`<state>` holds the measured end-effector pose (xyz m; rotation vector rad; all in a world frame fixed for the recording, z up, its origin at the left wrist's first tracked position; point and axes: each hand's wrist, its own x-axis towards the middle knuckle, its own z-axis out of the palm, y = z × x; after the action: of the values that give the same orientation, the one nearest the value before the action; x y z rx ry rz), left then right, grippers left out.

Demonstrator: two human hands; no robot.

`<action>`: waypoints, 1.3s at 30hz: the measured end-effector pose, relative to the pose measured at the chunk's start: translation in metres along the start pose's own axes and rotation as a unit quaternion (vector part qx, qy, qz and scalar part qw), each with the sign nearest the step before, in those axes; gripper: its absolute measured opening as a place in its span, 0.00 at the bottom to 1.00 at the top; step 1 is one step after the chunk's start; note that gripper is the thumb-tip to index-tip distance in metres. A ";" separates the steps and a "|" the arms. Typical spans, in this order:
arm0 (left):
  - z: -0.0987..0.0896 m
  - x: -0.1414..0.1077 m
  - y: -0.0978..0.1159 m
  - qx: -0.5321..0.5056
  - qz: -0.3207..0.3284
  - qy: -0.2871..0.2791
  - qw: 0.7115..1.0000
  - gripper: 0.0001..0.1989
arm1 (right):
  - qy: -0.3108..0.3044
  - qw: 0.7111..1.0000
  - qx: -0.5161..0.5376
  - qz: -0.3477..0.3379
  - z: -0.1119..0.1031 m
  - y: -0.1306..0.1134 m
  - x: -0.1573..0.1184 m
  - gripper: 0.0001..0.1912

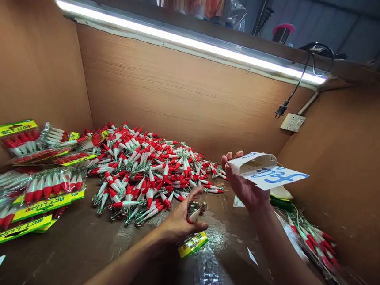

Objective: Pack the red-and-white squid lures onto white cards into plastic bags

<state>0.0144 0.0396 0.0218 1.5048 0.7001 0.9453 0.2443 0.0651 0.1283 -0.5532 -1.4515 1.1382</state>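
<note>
My left hand (178, 221) is curled round a small bag of lures (194, 213), with wire hook ends showing between thumb and fingers. Below it hangs the bag's yellow header card (193, 245), printed with black letters. Raised higher to the right, my right hand (247, 189) grips a white folded card piece (270, 174) marked with blue handwriting; one side of it is curved and hollow. Its fingers are partly hidden behind the card. Just beyond my left hand spreads a large heap of red-and-white lures (147, 170).
Filled lure packets (49, 188) with yellow headers pile up at the left. More lures (317, 242) lie at the right wall. Clear tape (212, 273) covers part of the brown table. A black plug (281, 109) dangles near a socket (293, 122) under the light tube (186, 38).
</note>
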 end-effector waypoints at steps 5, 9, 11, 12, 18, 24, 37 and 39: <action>-0.002 0.000 -0.003 -0.011 0.008 -0.006 1.000 0.49 | 0.012 1.000 0.010 0.011 -0.006 -0.004 0.003 0.32; -0.005 0.000 -0.008 -0.014 0.019 -0.008 1.000 0.48 | 0.080 0.995 -0.052 0.021 -0.036 -0.001 0.001 0.25; -0.006 0.000 -0.010 -0.027 0.018 -0.007 0.999 0.48 | 0.114 0.976 -0.183 0.037 -0.054 0.016 -0.013 0.22; -0.006 0.000 -0.011 -0.033 0.017 -0.008 0.999 0.49 | 0.119 0.958 -0.256 0.050 -0.062 0.027 -0.023 0.23; -0.006 0.001 -0.009 -0.029 0.011 -0.014 0.999 0.50 | 0.082 0.860 -0.495 0.092 -0.081 0.088 -0.097 0.24; -0.004 0.000 -0.008 -0.105 -0.016 -0.035 0.994 0.54 | 0.080 0.842 -0.533 -0.041 -0.035 0.045 -0.093 0.17; -0.003 0.002 -0.010 -0.070 -0.020 -0.022 0.997 0.34 | -0.118 0.878 -0.433 -0.167 0.063 0.019 -0.037 0.11; -0.003 0.002 -0.011 -0.063 -0.030 -0.016 0.997 0.28 | -0.113 0.881 -0.428 -0.166 0.062 0.022 -0.035 0.12</action>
<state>0.0136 0.0443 0.0118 1.3783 0.6487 0.9014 0.1891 0.0241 0.0998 -0.7408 -2.1542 0.2378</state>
